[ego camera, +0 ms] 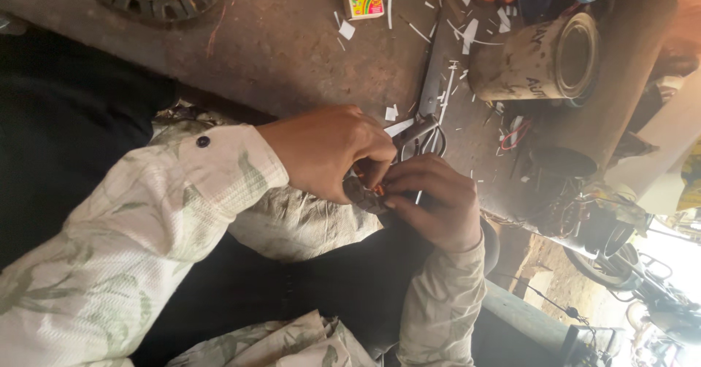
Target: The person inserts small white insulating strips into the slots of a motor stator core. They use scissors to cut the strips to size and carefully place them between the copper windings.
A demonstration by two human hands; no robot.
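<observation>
Copper-coloured wire (378, 189) is pinched at a small dark metal part (363, 195), held at the frame's centre between both hands. The left hand (330, 150) is curled shut over it from above; the right hand (437, 200) is closed on it from below. Fingertips are best kept close to the wire. Scissors (427, 115) lie just above on the worktop (292, 38), a tape roll (544, 59) further upper right.

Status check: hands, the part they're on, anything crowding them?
Left hand and right hand both pinching a small metal part with orange wire at the bench edge. Scissors right behind the hands. Paper scraps and tape roll farther back.
</observation>
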